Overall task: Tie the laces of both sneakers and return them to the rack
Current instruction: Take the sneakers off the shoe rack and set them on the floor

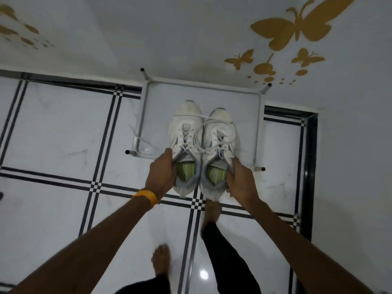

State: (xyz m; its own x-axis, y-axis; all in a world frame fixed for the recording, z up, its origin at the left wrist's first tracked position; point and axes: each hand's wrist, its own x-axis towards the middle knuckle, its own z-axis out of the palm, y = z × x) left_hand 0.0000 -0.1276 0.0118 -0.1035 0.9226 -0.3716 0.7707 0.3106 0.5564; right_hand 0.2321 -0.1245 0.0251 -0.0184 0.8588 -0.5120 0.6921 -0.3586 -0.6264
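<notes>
Two white sneakers with grey collars and green insoles are held side by side over a white rack (259,128) seen from above. My left hand (162,174) grips the left sneaker (185,132) at its collar. My right hand (240,180) grips the right sneaker (220,134) at its heel side. The toes point toward the wall. The laces hang loose and untied; one strand (140,137) trails left over the rack's edge, another crosses from one shoe to the other.
The rack stands against a white wall (191,39) with gold butterfly decals. The floor (63,134) is glossy white tile with black lines. My bare feet (161,262) stand just behind the rack. An orange band sits on my left wrist.
</notes>
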